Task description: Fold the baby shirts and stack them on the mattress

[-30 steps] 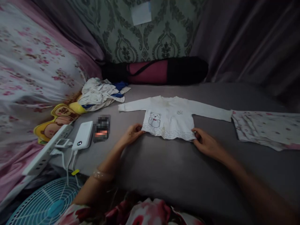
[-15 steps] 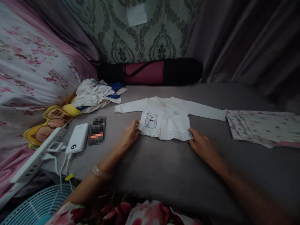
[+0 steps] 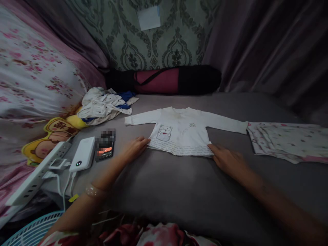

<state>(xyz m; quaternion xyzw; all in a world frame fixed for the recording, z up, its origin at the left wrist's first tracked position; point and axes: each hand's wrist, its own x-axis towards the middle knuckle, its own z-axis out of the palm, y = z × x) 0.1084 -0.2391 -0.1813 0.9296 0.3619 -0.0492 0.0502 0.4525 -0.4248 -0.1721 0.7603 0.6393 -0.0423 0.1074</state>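
A small white long-sleeved baby shirt (image 3: 181, 131) lies spread on the grey bed sheet (image 3: 164, 188), its sleeves stretched out to both sides. It carries a bear print on the left and lines of small lettering along the hem. My left hand (image 3: 135, 147) pinches the hem's left corner. At the opposite corner, my right hand (image 3: 222, 155) has its fingers closed on the hem. The right sleeve's cuff touches a folded white patterned cloth (image 3: 287, 141).
Left of the shirt are a crumpled clothes pile (image 3: 101, 104), a phone (image 3: 105, 147), a white power bank (image 3: 82, 154), a power strip (image 3: 38, 174) and a yellow plush (image 3: 43, 147). A black-and-maroon long bag (image 3: 164, 80) lies along the wall. A blue fan (image 3: 33, 229) stands at lower left.
My hands have moved apart, the left one to the left and the right one slightly right. The shirt's hem is now wider and flatter.
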